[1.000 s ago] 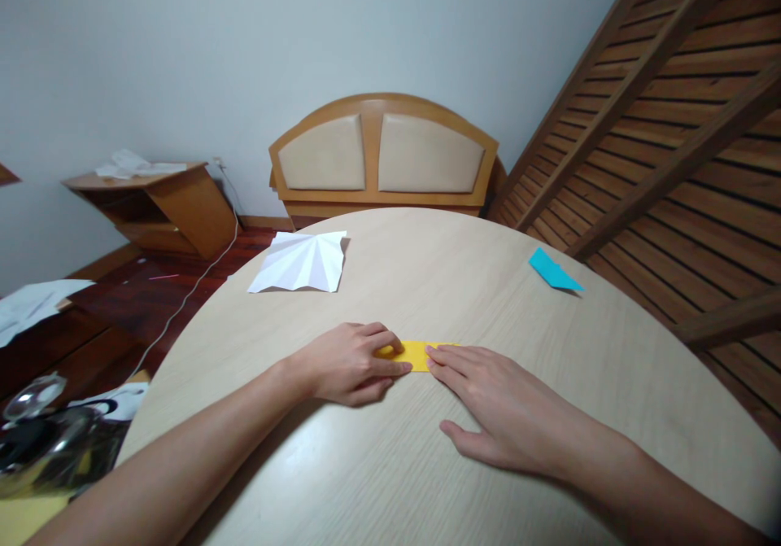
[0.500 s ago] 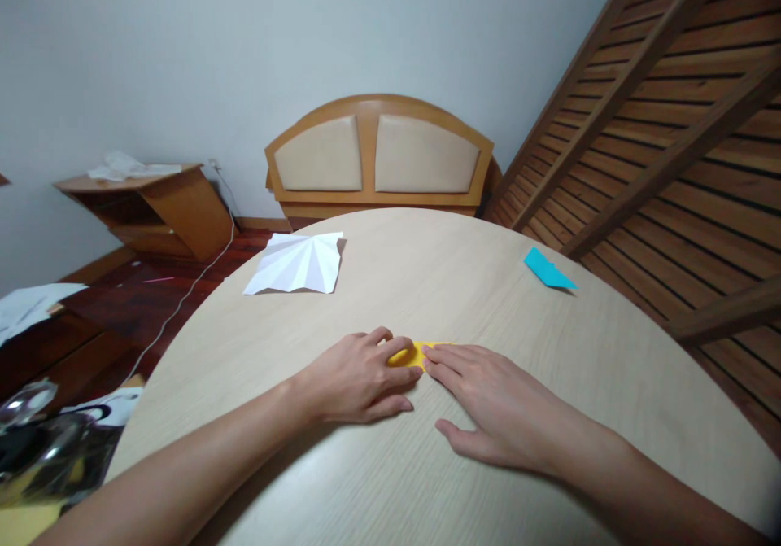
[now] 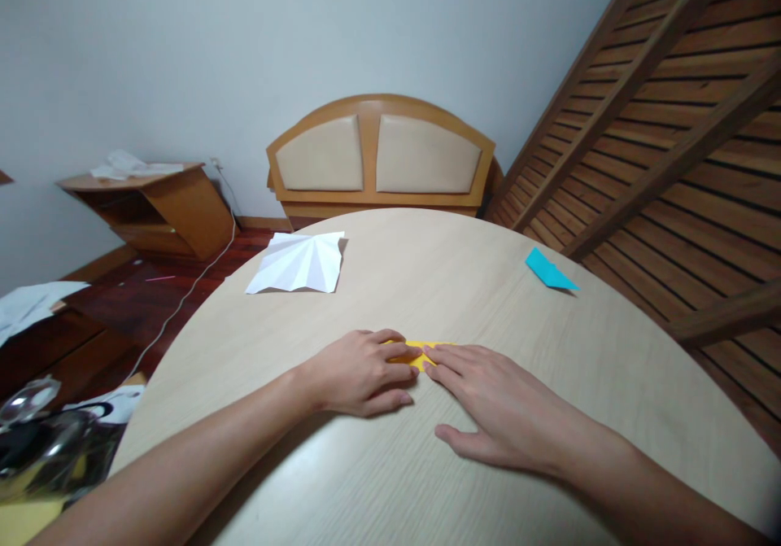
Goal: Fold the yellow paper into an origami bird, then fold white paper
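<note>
Head view, down across table (image 3: 421,302), seemingly near

There is room to pass mid-frame over the round, pale wood-grain worktop (image 3: 421,294), between the creased white paper sheet (image 3: 298,265) left of centre and the folded turquoise paper (image 3: 551,271) at right; just below, left hand (image 3: 369,373) and right hand (image 3: 482,395) block the way.

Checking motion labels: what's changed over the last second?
The left hand slid to the right along the yellow paper, closer to the right hand, and covers more of the paper. No visible pick-up or release. The right hand, white paper and blue paper stayed put.
</note>
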### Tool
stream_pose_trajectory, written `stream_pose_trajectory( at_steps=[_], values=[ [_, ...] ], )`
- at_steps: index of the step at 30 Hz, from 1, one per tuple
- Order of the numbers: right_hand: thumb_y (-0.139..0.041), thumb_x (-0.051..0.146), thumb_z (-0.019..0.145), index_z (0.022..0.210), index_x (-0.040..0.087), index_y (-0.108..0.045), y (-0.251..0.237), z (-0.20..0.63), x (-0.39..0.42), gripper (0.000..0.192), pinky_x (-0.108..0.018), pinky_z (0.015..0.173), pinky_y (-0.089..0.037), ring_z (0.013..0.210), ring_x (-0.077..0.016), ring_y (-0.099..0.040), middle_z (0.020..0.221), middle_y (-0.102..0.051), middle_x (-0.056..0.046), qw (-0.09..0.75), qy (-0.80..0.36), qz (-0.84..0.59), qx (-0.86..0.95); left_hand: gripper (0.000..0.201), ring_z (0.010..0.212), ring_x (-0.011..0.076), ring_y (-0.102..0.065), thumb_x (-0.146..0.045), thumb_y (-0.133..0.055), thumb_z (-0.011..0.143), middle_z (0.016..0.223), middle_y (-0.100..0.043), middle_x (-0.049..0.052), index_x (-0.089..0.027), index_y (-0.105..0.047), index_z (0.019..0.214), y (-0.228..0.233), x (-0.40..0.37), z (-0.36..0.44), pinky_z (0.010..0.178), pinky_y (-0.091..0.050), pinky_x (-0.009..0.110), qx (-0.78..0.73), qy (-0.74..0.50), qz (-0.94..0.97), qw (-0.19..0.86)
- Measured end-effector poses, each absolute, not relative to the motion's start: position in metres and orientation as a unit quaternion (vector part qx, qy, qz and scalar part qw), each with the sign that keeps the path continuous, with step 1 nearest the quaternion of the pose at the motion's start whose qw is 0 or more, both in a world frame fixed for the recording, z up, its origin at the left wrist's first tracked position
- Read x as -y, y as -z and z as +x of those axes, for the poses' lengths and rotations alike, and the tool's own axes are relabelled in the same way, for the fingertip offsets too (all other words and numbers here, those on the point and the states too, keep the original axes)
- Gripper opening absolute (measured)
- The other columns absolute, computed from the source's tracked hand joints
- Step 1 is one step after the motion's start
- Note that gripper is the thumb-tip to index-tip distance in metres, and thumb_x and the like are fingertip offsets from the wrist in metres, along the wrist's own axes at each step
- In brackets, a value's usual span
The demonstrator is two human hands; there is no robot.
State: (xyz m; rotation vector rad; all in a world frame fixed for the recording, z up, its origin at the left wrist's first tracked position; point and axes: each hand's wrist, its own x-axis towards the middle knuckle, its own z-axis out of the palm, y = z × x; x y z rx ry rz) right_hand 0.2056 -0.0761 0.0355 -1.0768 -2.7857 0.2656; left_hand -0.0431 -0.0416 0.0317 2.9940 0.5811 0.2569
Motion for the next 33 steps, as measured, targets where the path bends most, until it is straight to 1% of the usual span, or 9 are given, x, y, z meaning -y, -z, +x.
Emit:
stream_pose_trajectory(
  at_steps=[4, 8, 17, 19, 22, 23, 24, 29, 33],
  values=[
    [-0.071, 0.043, 0.08, 0.133, 0.01, -0.063, -0.039, 0.206, 0.076, 0.063, -0.049, 0.11, -0.045, 0.128, -0.0345, -0.058, 0.141, -0.06, -0.019, 0.067, -0.096, -0.354, 0.928, 0.018, 0.122, 0.0272, -0.06, -0.027, -0.052, 0.098, 0.133, -0.065, 0.008, -0.02, -0.067, 0.105, -0.029, 0.035, -0.051, 0.101, -0.052, 0.04, -0.153, -0.099, 0.982, 0.041],
    [-0.07, 0.042, 0.081, 0.132, 0.01, -0.064, -0.043, 0.207, 0.076, 0.061, -0.048, 0.11, -0.045, 0.128, -0.0337, -0.058, 0.141, -0.061, -0.018, 0.06, -0.106, -0.354, 0.927, 0.02, 0.121, 0.0269, -0.062, -0.02, -0.051, 0.095, 0.129, -0.068, 0.008, -0.018, -0.069, 0.101, -0.031, 0.033, -0.056, 0.102, -0.052, 0.039, -0.138, -0.099, 0.985, 0.03],
    [-0.069, 0.042, 0.082, 0.13, 0.012, -0.066, -0.045, 0.209, 0.072, 0.056, -0.048, 0.11, -0.044, 0.129, -0.0335, -0.057, 0.14, -0.061, -0.018, 0.048, -0.12, -0.351, 0.927, 0.02, 0.1, 0.0234, -0.07, -0.017, -0.051, 0.085, 0.11, -0.076, 0.009, -0.016, -0.071, 0.083, -0.03, 0.029, -0.066, 0.082, -0.061, 0.034, -0.106, -0.161, 0.981, 0.036],
    [-0.07, 0.041, 0.082, 0.129, 0.013, -0.067, -0.046, 0.21, 0.071, 0.055, -0.048, 0.11, -0.044, 0.128, -0.0335, -0.057, 0.139, -0.062, -0.017, 0.051, -0.124, -0.349, 0.927, 0.022, 0.098, 0.023, -0.07, -0.017, -0.05, 0.087, 0.108, -0.076, 0.01, -0.015, -0.071, 0.09, -0.029, 0.029, -0.065, 0.081, -0.061, 0.035, -0.107, -0.199, 0.974, 0.027],
    [-0.07, 0.039, 0.083, 0.128, 0.016, -0.067, -0.046, 0.211, 0.069, 0.051, -0.048, 0.109, -0.044, 0.127, -0.0327, -0.058, 0.137, -0.063, -0.016, 0.058, -0.13, -0.343, 0.928, 0.032, 0.11, 0.0234, -0.068, -0.019, -0.047, 0.095, 0.124, -0.071, 0.012, -0.013, -0.065, 0.12, -0.024, 0.031, -0.059, 0.093, -0.057, 0.038, -0.14, -0.23, 0.963, 0.02],
    [-0.069, 0.038, 0.083, 0.128, 0.017, -0.067, -0.046, 0.212, 0.067, 0.049, -0.048, 0.109, -0.044, 0.126, -0.032, -0.058, 0.137, -0.064, -0.015, 0.059, -0.134, -0.339, 0.929, 0.035, 0.114, 0.0233, -0.066, -0.021, -0.047, 0.097, 0.129, -0.068, 0.013, -0.014, -0.061, 0.128, -0.022, 0.032, -0.056, 0.097, -0.056, 0.038, -0.152, -0.221, 0.963, 0.025],
    [-0.068, 0.036, 0.085, 0.127, 0.018, -0.067, -0.046, 0.213, 0.066, 0.047, -0.048, 0.109, -0.044, 0.126, -0.0314, -0.058, 0.137, -0.064, -0.014, 0.059, -0.137, -0.334, 0.931, 0.035, 0.115, 0.0233, -0.066, -0.024, -0.046, 0.099, 0.13, -0.067, 0.012, -0.015, -0.06, 0.131, -0.021, 0.033, -0.053, 0.099, -0.055, 0.039, -0.149, -0.207, 0.967, 0.029],
    [-0.066, 0.029, 0.087, 0.126, 0.023, -0.068, -0.048, 0.222, 0.06, 0.04, -0.048, 0.11, -0.042, 0.131, -0.0298, -0.055, 0.14, -0.063, -0.01, 0.061, -0.142, -0.3, 0.941, 0.029, 0.111, 0.0249, -0.065, -0.026, -0.048, 0.099, 0.124, -0.07, 0.009, -0.017, -0.066, 0.119, -0.019, 0.037, -0.044, 0.097, -0.053, 0.038, -0.167, -0.137, 0.975, 0.058],
    [-0.067, 0.028, 0.086, 0.117, 0.026, -0.074, -0.05, 0.23, 0.058, 0.032, -0.046, 0.105, -0.046, 0.124, -0.0295, -0.059, 0.132, -0.068, -0.007, 0.07, -0.127, -0.312, 0.939, 0.026, 0.108, 0.0239, -0.065, -0.025, -0.048, 0.098, 0.122, -0.071, 0.009, -0.018, -0.068, 0.114, -0.022, 0.038, -0.042, 0.096, -0.053, 0.038, -0.179, -0.135, 0.972, 0.07]
  ],
)
